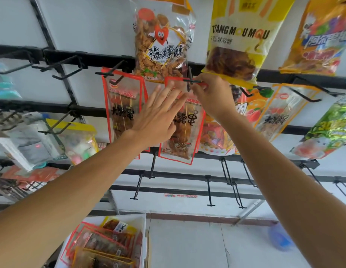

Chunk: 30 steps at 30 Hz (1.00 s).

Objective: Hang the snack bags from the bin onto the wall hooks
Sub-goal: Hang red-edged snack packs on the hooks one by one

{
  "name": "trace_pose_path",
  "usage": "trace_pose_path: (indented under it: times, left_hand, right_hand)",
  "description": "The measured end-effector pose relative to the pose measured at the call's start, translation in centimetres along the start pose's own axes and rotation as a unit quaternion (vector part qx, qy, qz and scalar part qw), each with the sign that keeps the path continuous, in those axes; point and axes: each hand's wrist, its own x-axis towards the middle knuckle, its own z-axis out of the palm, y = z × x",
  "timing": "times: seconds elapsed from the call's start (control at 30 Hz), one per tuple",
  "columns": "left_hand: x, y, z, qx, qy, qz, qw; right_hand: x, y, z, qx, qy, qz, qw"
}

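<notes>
Two hands (211,93) on hooked snack bag (180,130).

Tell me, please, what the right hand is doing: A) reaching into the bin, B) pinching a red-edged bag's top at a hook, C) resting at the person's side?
B: the right hand grips the bag top at the hook.

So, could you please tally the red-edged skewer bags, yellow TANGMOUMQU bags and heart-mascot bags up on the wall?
Red-edged skewer bags: 2, one hung, one at its hook in the right hand
Yellow TANGMOUMQU bag: 1
Heart-mascot bag: 1
Total: 4
</notes>
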Motion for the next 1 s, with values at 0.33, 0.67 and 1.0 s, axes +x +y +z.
trace_pose_path:
  times: [0.33, 0.67, 1.0]
  left_hand:
    - [1.0, -0.1, 1.2, 0.033, -0.034, -0.015, 0.999]
    - [0.7, 0.6, 0.2, 0.002, -0.089, -0.013, 0.996]
    - [-3.9, 1.7, -3.7, -0.091, -0.244, -0.072, 0.963]
  right_hand:
    - [-2.8, 2.1, 1.6, -0.043, 0.079, 0.113, 0.990]
    - [-6.3, 1.5, 0.4, -0.082, -0.123, 0.158, 0.976]
    - [-8.3, -2.4, -0.8, -0.039, -0.274, 0.062, 0.959]
